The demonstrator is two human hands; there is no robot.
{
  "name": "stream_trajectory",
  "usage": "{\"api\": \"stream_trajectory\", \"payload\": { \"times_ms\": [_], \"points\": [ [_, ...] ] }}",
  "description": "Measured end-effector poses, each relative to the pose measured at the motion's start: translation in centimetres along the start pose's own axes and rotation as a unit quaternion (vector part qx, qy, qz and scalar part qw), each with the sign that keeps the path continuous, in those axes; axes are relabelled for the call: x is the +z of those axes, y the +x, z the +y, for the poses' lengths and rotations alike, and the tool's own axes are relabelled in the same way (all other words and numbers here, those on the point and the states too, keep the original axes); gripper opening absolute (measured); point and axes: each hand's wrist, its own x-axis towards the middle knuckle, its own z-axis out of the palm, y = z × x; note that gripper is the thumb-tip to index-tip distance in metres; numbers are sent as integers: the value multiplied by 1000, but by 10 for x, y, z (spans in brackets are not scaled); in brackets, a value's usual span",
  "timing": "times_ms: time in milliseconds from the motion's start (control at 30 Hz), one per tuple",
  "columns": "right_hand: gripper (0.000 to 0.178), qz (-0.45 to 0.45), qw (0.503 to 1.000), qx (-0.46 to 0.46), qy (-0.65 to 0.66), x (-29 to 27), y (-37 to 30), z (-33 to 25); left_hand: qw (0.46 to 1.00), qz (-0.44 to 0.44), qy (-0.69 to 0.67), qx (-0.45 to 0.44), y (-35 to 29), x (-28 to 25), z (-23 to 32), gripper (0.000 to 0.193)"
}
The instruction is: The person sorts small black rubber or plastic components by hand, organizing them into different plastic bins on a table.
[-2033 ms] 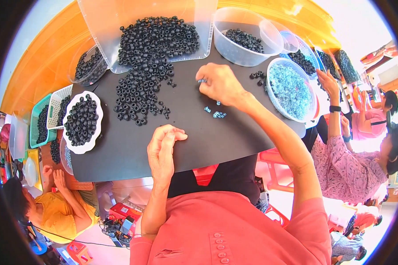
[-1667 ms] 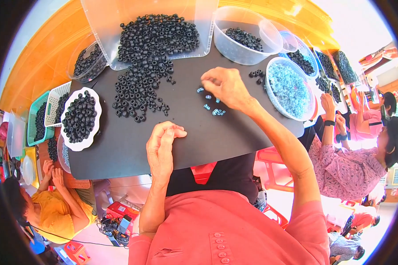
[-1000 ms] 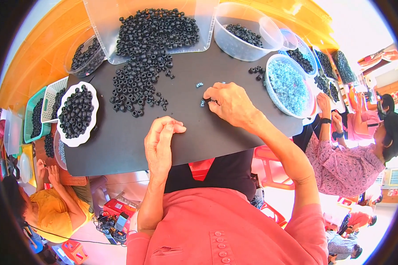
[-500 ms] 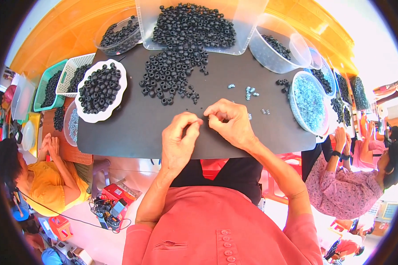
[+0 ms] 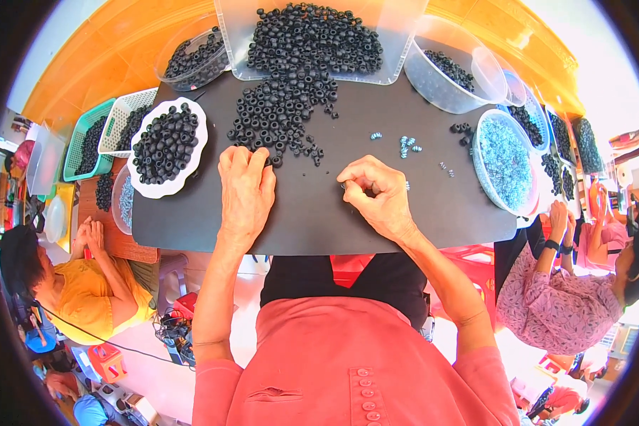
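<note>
My left hand (image 5: 247, 195) reaches to the near edge of a heap of small black round pieces with holes (image 5: 284, 106). Its fingers are bent downward and slightly apart, touching the heap; the fingertips are partly hidden, and no held piece shows. To the right of the table's middle, my right hand (image 5: 378, 195) is closed in a pinch, thumb against forefinger. A tiny dark bit shows at the pinch, too small to name. Beyond that hand lie several small light-blue coil-like pieces (image 5: 408, 144).
The dark table (image 5: 319, 238) carries a white scalloped dish (image 5: 165, 189) of black pieces and a clear bin (image 5: 397, 53) behind the heap. A tub of blue pieces (image 5: 505, 163) stands right. Seated co-workers flank me, in yellow (image 5: 96, 291) and patterned (image 5: 554, 309) tops.
My left hand has left its pinch near the right hand and moved left and away from me to the black heap. The right hand has stayed pinched, shifting slightly right.
</note>
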Motion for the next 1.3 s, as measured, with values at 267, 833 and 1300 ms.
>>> {"api": "stream_trajectory", "payload": {
  "times_ms": [267, 833, 1300],
  "points": [
    [22, -42, 991, -45, 123, -5, -1, 3, 878, 2, -424, -221, -21, -5, 39, 15],
    [14, -37, 990, -128, 50, -4, 0, 0, 915, 22, -383, -124, -23, 28, 86, 22],
    [23, -41, 989, -123, 73, -3, 0, -5, 692, -126, -658, -268, -16, 20, 72, 26]
  ]
}}
